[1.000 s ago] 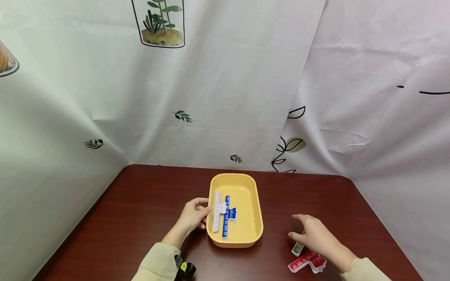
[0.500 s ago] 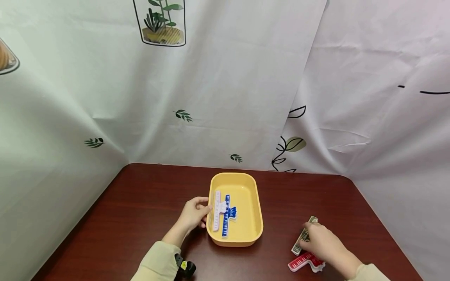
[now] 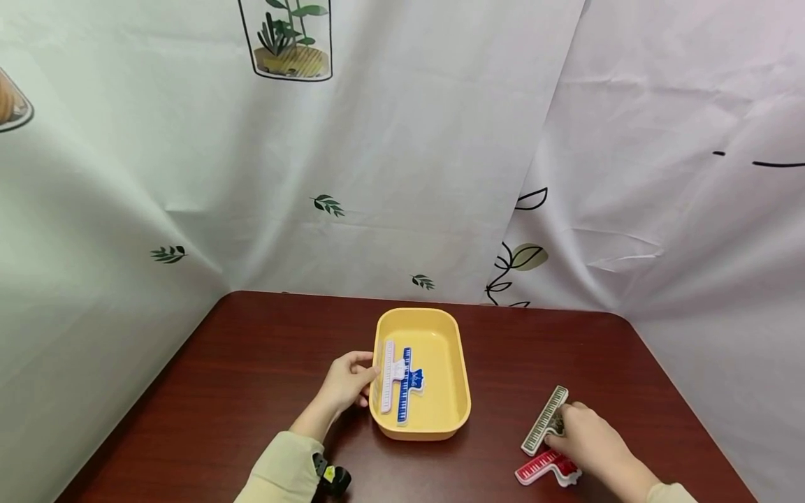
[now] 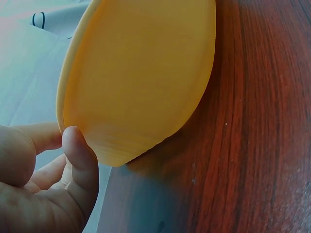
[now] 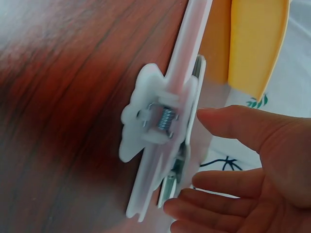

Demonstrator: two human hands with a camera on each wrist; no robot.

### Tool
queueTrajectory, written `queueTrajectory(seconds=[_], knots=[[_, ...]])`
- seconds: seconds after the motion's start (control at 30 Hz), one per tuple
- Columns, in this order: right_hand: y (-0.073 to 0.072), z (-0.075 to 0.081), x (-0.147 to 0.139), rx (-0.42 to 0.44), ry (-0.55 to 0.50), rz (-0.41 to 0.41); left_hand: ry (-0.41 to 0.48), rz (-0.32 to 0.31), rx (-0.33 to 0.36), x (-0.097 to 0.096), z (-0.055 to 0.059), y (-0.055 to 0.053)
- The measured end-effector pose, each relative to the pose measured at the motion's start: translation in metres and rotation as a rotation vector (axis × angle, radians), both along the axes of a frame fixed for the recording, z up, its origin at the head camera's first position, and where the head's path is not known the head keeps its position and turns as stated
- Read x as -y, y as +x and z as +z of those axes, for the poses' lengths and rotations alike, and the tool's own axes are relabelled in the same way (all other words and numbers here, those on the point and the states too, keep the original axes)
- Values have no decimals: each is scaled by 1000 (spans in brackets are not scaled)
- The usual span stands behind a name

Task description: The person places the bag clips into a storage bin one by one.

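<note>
My left hand (image 3: 348, 381) pinches the left rim of a yellow tray (image 3: 464, 377), thumb inside and fingers outside; the left wrist view shows the thumb against the tray's wall (image 4: 141, 63). Inside the tray lie a pale pink page clip (image 3: 387, 377) and a blue page clip (image 3: 404, 388), both long bars with piano-key print. At the right, my right hand (image 3: 588, 436) has its thumb and fingers on either side of the handle of a dark-green-and-white page clip (image 3: 544, 419). Below it sits a red page clip (image 3: 537, 467), whose white underside and spring (image 5: 166, 118) face the right wrist camera.
A dark red-brown wooden table (image 3: 283, 349) carries everything. Printed white cloth (image 3: 409, 175) hangs behind it and along both sides. A black wrist strap device (image 3: 331, 478) is worn on the left wrist.
My right hand has drawn back to the right and down, from over the dark-green clip to its handle, leaving the clip's bar uncovered. The left hand and tray stay put.
</note>
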State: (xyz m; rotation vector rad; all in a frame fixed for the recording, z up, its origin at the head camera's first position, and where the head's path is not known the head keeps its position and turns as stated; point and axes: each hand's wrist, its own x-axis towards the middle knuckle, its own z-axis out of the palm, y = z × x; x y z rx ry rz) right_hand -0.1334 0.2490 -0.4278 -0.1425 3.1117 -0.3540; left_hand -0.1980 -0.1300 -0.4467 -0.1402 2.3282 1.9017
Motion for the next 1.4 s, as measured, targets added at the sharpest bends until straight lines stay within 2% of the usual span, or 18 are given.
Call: queueTrajectory(seconds=[0.53, 1.03, 1.4], knots=[[-7, -9, -11, 14, 10, -11, -1, 1, 11, 0, -1, -1], [-9, -9, -12, 32, -18, -29, 11, -2, 11, 0, 0, 0], [-14, -9, -12, -6, -46, 14, -1, 11, 12, 0, 0, -1]])
